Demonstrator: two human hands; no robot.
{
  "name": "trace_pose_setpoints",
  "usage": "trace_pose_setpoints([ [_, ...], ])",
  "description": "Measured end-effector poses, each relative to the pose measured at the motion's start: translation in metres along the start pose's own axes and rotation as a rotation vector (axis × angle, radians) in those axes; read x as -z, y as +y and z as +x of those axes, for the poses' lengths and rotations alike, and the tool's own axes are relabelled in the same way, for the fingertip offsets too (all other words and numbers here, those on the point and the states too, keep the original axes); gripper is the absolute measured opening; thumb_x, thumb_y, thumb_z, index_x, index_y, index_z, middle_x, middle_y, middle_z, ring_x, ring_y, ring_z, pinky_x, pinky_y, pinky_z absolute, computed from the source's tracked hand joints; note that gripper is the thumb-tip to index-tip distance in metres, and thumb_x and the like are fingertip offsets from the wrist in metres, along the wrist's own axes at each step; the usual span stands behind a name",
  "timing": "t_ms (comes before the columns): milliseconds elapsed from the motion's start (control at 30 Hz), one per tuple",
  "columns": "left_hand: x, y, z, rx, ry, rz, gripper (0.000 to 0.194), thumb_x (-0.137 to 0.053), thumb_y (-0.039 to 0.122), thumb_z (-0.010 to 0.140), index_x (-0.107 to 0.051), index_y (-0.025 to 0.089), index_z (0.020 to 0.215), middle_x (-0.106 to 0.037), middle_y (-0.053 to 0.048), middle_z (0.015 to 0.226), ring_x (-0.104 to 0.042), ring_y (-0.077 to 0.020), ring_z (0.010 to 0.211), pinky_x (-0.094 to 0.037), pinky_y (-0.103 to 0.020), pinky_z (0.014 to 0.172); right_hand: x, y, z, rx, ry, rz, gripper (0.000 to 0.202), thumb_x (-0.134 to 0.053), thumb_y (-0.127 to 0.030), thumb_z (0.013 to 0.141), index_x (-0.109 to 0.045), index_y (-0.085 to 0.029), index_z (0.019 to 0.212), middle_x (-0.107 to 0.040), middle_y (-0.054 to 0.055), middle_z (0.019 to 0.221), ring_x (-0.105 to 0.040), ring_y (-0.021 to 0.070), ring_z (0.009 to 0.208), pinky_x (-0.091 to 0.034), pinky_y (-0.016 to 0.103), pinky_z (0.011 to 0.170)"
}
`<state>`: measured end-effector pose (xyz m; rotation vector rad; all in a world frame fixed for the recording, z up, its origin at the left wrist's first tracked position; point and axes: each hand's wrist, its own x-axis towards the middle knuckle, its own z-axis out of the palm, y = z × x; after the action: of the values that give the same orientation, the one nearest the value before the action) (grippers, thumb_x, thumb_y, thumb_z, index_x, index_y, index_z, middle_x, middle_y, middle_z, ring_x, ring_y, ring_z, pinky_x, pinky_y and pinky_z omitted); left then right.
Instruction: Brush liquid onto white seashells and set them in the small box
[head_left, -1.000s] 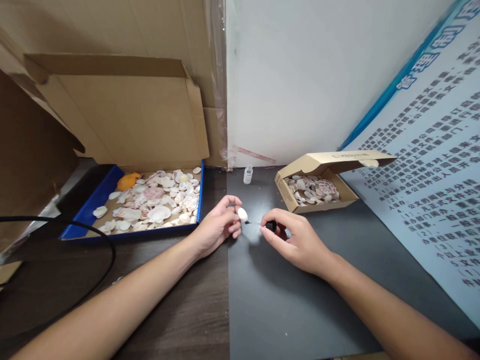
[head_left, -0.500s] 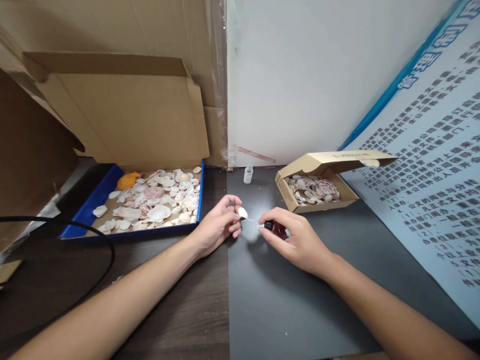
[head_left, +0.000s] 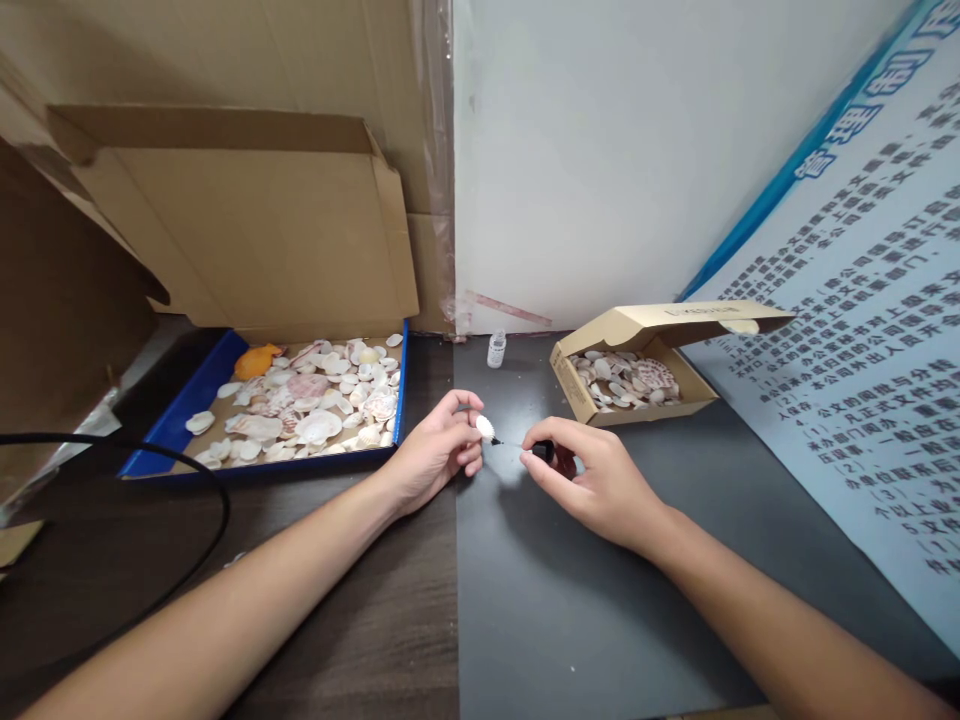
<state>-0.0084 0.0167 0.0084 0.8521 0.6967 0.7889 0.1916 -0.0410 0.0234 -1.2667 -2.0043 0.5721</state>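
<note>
Grey desktop (head_left: 600,620) is showing below; my left hand (head_left: 429,455) is edge-pinching a white shell (head_left: 485,428), seemingly freeing its face for the brush (head_left: 543,452) my right hand (head_left: 600,480) is gripping at four o'clock.

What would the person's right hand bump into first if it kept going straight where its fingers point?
Probably the small white shell, held by the left hand; the thin brush in the right hand would likely meet it first, though depth is unclear.

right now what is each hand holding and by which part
Left hand: a white shell, by its edge. Right hand: a small brush, by its black cap.
</note>
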Motion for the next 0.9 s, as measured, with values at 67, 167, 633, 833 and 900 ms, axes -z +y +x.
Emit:
trace_pose_setpoints([
  [67, -0.0007, 0.0006, -0.0003, 0.001, 0.005, -0.002, 0.031, -0.060, 0.006, 0.074, -0.047, 0.021, 0.098, -0.048, 0.008, 0.070, -0.036, -0.0030, 0.047, -0.037, -0.020, 0.049, 0.0001, 0.0001, -0.0003, 0.034, 0.010, 0.034, 0.005, -0.059, -0.024, 0.093, -0.063, -0.020, 0.093, -0.062, -0.001, 0.077, -0.053, 0.0094, 0.059, -0.044, 0.021, 0.059],
  [167, -0.0016, 0.0015, -0.0005, -0.001, 0.011, -0.009, 0.032, -0.062, 0.006, 0.074, -0.047, 0.020, 0.098, -0.047, 0.008, 0.068, -0.035, -0.0030, 0.047, -0.036, -0.020, 0.049, 0.0004, -0.0001, 0.0002, 0.019, -0.022, 0.012, 0.005, -0.060, -0.024, 0.093, -0.063, -0.020, 0.092, -0.063, -0.001, 0.076, -0.053, 0.0099, 0.059, -0.044, 0.022, 0.060],
  [633, -0.0008, 0.0010, -0.0008, 0.005, 0.006, -0.015, 0.032, -0.064, 0.009, 0.075, -0.047, 0.021, 0.099, -0.046, 0.008, 0.069, -0.035, -0.0030, 0.047, -0.036, -0.020, 0.049, 0.0018, -0.0013, 0.0008, -0.018, -0.002, -0.012, 0.005, -0.059, -0.023, 0.093, -0.061, -0.021, 0.089, -0.061, -0.002, 0.075, -0.052, 0.0100, 0.059, -0.043, 0.023, 0.060],
  [833, -0.0007, 0.0001, -0.0007, -0.006, -0.011, 0.002, 0.030, -0.060, 0.007, 0.075, -0.046, 0.021, 0.098, -0.047, 0.007, 0.073, -0.036, -0.0027, 0.047, -0.036, -0.020, 0.049, 0.0019, 0.0019, 0.0016, -0.035, 0.030, -0.062, 0.002, -0.059, -0.021, 0.092, -0.062, -0.021, 0.092, -0.058, -0.002, 0.074, -0.052, 0.0107, 0.060, -0.042, 0.024, 0.060],
  [900, -0.0012, -0.0002, -0.0007, -0.009, -0.008, 0.006, 0.031, -0.060, 0.007, 0.074, -0.046, 0.021, 0.098, -0.046, 0.007, 0.073, -0.036, -0.0027, 0.047, -0.036, -0.020, 0.049, 0.0019, 0.0027, 0.0019, -0.040, 0.043, -0.062, 0.002, -0.059, -0.021, 0.092, -0.061, -0.021, 0.091, -0.058, -0.001, 0.075, -0.051, 0.0108, 0.060, -0.042, 0.024, 0.060],
])
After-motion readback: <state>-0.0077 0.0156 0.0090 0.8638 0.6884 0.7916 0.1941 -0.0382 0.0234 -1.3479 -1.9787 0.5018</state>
